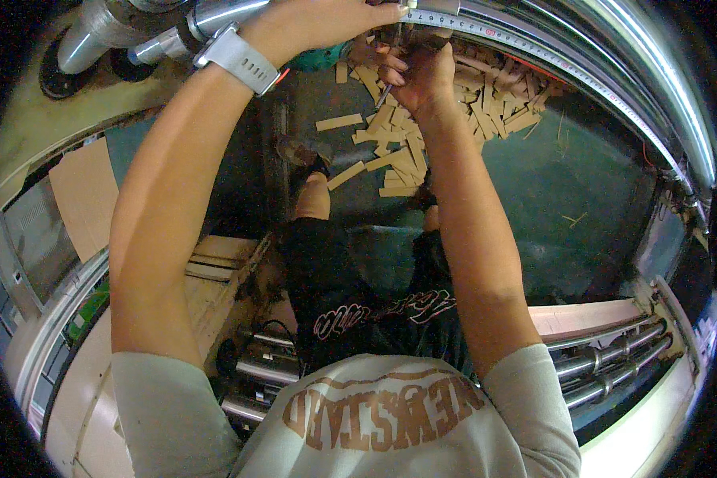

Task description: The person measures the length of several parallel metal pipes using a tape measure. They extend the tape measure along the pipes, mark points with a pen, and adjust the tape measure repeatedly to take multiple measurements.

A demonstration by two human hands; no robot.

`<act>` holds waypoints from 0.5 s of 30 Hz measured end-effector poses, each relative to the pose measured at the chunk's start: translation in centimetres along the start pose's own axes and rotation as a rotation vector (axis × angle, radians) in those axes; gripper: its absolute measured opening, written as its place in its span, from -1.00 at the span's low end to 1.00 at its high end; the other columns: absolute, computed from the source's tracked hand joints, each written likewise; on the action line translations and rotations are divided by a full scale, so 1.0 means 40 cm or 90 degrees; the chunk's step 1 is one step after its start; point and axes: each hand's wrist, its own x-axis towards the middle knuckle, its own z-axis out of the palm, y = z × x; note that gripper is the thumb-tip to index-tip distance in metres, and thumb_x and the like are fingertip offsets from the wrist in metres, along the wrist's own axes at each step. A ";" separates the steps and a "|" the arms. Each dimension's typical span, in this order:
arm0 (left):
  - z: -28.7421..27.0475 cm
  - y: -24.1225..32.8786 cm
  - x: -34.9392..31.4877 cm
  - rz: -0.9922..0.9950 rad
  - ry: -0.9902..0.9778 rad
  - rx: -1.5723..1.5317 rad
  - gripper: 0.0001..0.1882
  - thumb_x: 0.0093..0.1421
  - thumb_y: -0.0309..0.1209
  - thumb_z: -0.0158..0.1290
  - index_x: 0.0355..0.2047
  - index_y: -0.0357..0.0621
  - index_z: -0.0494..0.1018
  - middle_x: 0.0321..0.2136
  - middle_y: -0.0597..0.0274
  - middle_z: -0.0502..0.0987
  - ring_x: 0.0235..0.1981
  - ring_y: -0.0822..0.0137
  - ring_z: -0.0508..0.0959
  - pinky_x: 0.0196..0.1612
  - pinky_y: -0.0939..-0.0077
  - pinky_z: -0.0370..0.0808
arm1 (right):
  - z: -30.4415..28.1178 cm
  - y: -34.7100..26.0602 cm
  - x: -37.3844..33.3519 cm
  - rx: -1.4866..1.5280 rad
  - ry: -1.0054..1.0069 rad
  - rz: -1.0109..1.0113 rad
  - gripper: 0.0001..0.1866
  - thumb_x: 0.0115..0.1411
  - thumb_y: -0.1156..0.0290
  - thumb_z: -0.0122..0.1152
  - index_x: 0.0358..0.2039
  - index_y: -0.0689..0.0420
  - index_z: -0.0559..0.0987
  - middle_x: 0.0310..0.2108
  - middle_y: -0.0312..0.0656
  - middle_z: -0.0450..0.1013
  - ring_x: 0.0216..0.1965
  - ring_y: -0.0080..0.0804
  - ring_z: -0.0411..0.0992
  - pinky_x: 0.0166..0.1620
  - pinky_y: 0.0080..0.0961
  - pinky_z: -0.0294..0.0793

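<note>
My left hand, with a pale watch on its wrist, reaches to a metal bar at the top of the view. Its fingers look closed at the end of a white measuring scale; what they grip is partly out of view. Just below and to the right, my right hand is curled beneath the bar. From its fingers a thin metal rod points down; its kind is unclear. Near the fingertips sits a dark fitting, partly covered by the hand.
Shiny rollers curve along the upper right. Many flat tan strips lie scattered on the dark green floor around my feet. Behind me are more metal rollers. A cardboard sheet stands at left.
</note>
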 end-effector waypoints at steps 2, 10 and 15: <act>-0.005 0.010 -0.002 -0.034 -0.019 0.049 -0.44 0.12 0.00 -0.14 -0.51 -0.37 0.48 -0.64 -0.10 0.42 -0.53 0.08 0.46 -0.35 0.25 0.36 | 0.012 0.001 -0.007 0.017 0.033 0.001 -0.44 0.12 -0.01 -0.47 -0.30 0.25 0.33 -0.54 -0.04 0.32 -0.70 -0.49 0.06 -0.71 -0.61 -0.04; 0.032 -0.024 0.010 0.079 0.132 0.069 -0.43 0.08 0.05 -0.14 -0.48 -0.32 0.49 -0.48 -0.16 0.47 -0.37 -0.02 0.47 -0.25 0.21 0.36 | 0.011 0.008 -0.011 0.007 0.015 -0.034 -0.49 0.16 0.03 -0.43 -0.24 0.23 0.33 -0.47 0.04 0.36 -0.72 -0.56 0.00 -0.72 -0.66 -0.10; 0.041 -0.025 0.010 0.080 0.165 0.055 -0.43 0.08 0.05 -0.13 -0.42 -0.31 0.48 -0.38 -0.15 0.48 -0.29 -0.03 0.46 -0.19 0.25 0.36 | 0.004 0.004 -0.005 0.013 -0.029 -0.037 -0.49 0.15 0.03 -0.41 -0.23 0.23 0.33 -0.52 0.02 0.33 -0.74 -0.57 -0.01 -0.72 -0.68 -0.10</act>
